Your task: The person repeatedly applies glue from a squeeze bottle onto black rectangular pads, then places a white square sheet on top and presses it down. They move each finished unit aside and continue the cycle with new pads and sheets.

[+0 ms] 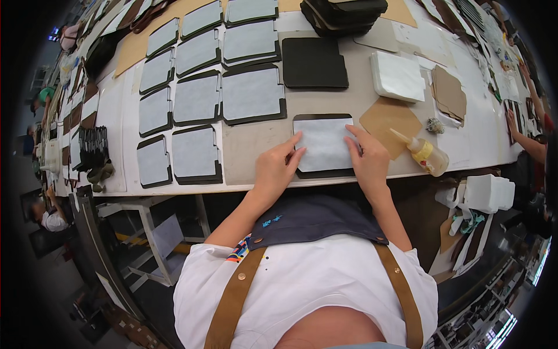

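Hidden beneath the pale sheet (pixel 325 142): the middle of a dark panel (pixel 325 174). Covered by the left hand (pixel 276 168) and right hand (pixel 371 157): parts of the sheet's side edges. Overlapped by the right hand and the bottle (pixel 430 158): portions of the brown paper (pixel 398 118). Cut off by the upper edge: a dark stack (pixel 343 18); by the lower edge: the white shirt (pixel 302 273). Too small to tell: the make-up of a tangled wad (pixel 435 125). Blurred near the left rim: a person in green (pixel 46 94).
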Motion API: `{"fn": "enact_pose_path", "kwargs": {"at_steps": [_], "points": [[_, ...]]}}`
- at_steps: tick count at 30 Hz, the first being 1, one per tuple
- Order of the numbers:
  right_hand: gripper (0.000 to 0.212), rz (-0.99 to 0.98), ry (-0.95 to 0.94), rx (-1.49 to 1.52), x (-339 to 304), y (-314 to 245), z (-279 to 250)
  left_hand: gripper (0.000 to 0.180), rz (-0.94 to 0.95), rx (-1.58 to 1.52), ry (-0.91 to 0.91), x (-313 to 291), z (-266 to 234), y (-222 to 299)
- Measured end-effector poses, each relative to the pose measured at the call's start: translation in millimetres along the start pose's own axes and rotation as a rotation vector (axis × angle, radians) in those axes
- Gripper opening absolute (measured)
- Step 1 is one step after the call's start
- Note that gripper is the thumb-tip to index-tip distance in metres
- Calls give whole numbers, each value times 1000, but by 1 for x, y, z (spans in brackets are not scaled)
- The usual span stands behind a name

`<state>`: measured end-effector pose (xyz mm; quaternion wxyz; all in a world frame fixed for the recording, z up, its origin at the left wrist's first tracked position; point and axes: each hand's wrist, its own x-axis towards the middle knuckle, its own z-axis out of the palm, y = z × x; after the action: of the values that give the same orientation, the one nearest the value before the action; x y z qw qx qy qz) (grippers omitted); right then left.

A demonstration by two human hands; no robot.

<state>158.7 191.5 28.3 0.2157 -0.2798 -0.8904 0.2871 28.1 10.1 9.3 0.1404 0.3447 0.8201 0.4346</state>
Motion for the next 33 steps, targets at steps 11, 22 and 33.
{"fn": "enact_pose_path", "kwargs": {"at_steps": [11, 22, 33], "points": [[22, -21, -7, -39, 0, 4, 2, 38, -23, 46, -33, 1, -4, 3], [25, 34, -76, -36, 4, 1, -3, 38, -2, 65, -32, 1, -5, 3], [51, 270, -467, 259, 16, 12, -34, 34, -50, 166, -137, 6, -20, 6]]}}
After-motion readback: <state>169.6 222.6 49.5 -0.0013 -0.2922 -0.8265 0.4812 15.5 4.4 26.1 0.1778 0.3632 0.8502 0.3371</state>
